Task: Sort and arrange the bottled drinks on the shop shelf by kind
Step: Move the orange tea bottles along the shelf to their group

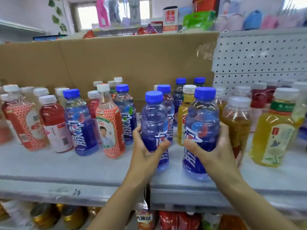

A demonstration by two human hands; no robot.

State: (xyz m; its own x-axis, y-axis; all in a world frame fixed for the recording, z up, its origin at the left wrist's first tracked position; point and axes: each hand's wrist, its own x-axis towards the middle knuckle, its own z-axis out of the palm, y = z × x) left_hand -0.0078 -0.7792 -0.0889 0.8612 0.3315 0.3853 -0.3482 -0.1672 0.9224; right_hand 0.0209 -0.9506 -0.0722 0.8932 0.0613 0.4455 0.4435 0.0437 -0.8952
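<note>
- Standing blue bottle (81,127), left part of shelf: white characters 脉动 run up the dark-blue label.
- Second standing blue bottle (125,120): same 脉动, partly hidden.
- Left-hand bottle (154,120), gripped by the left hand (146,151): same white lettering, thumb covers part.
- Right-hand bottle (201,127), gripped by the right hand (211,151): 脉动 again, partly covered by the thumb.
- Yellow tea bottle (274,135): green neck band, white 东方 legible, rest blurred.
- Portrait bottle (109,127): print around the portrait too small to read.
- Shelf edge (41,186): handwritten mark (76,192), "2b" or "26", cannot tell which.
- Lower-shelf bottle (144,219): yellow characters, first reads 大, others unsure.
- Red-and-white box (170,17) up top: one large white character, unreadable.
</note>
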